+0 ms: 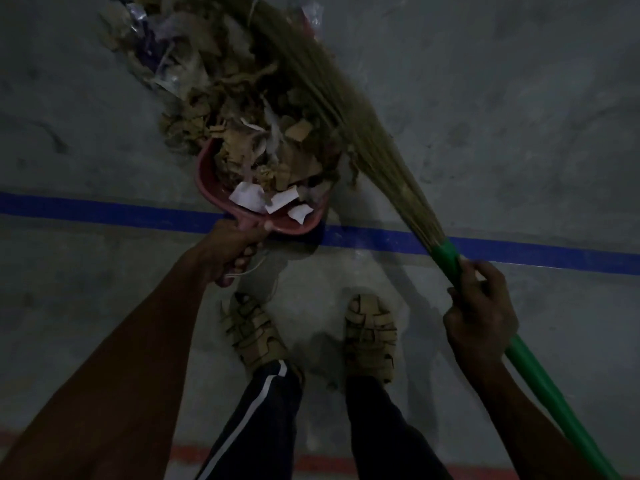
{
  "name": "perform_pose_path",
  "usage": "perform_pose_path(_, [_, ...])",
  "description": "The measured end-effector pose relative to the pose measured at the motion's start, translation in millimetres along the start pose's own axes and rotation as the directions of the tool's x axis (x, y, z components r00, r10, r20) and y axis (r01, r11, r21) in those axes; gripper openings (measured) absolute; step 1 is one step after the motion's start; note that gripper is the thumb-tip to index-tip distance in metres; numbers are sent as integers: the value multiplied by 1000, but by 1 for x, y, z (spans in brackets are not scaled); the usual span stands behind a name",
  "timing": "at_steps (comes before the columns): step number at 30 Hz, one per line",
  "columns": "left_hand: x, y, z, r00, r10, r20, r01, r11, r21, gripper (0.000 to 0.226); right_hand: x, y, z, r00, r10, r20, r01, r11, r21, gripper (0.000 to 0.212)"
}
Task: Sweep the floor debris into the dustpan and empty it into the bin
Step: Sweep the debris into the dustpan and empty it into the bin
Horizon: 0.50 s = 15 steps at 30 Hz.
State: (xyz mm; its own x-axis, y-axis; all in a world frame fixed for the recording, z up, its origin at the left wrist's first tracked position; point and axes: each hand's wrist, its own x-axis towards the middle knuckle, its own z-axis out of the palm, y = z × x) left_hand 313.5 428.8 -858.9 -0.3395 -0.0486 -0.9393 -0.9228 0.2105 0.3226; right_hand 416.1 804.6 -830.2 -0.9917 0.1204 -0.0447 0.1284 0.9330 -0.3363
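Note:
A pink dustpan (207,174) lies on the grey floor across a blue line, heaped with cardboard scraps and white paper bits. My left hand (230,252) grips its handle. A long pile of debris (194,71), brown scraps and clear plastic, stretches from the pan toward the upper left. A grass broom (332,98) with a green handle (540,368) slants from the upper middle to the lower right, its bristles lying along the right side of the pile. My right hand (481,313) holds the green handle just below the bristles.
A blue floor line (519,252) runs left to right under the pan. A red line (318,462) crosses the floor near the bottom. My two feet in tan sandals (370,336) stand just behind the dustpan. No bin is in view.

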Motion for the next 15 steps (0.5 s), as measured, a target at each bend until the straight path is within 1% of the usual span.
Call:
perform_pose_path(3, [1,-2,7,1000,-11,-8,11,1000,-21,42,22,5,9,998,49,-42,-49,999,7,47])
perform_pose_path(5, [2,-4,10,1000,-20,-5,20,999,-44,42,41,6,17,995,98,-23,-98,995,-23,53])
perform_pose_path(8, [4,-6,11,999,-40,21,41,997,-60,42,73,7,33,988,142,56,-140,989,-51,59])
perform_pose_path(11, [7,-6,11,999,-47,11,47,998,-44,43,94,8,48,970,172,172,-167,985,-44,57])
perform_pose_path(13, [8,-5,10,999,-45,13,45,998,-39,44,95,7,52,960,160,230,-154,987,-46,54])
perform_pose_path(15, [7,-3,9,999,-43,23,44,999,-29,43,87,7,51,955,118,271,-111,993,-39,50])
